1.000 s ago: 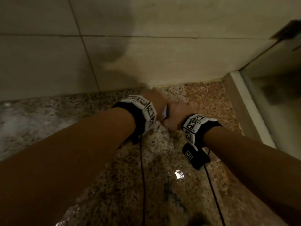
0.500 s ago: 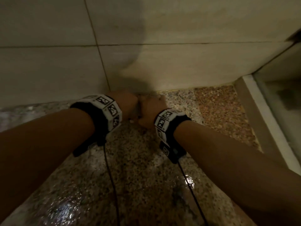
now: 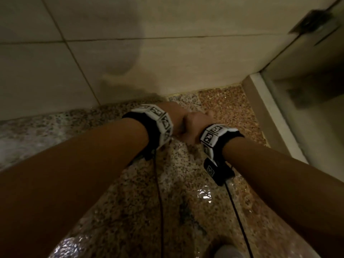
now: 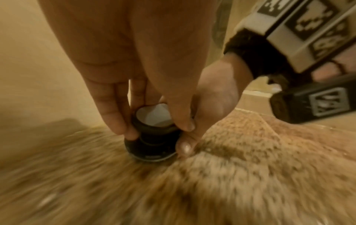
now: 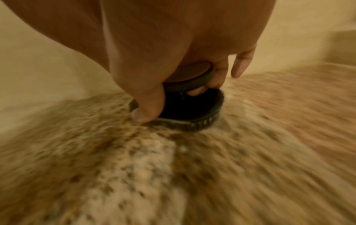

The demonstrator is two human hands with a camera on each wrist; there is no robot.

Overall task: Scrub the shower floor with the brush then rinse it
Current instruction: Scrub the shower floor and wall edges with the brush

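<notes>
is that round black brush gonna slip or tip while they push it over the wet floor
The brush looks squat and wide, so probably won't tip. The floor glistens wet, so it likely glides easily. Both hands pinch its knob, left hand, right hand, suggesting a slippery hold.

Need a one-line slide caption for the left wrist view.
Both hands grip the round black scrub brush against the speckled granite shower floor.

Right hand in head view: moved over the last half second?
Yes: the right hand went right, away from the vertical grout line, toward the curb.
</notes>
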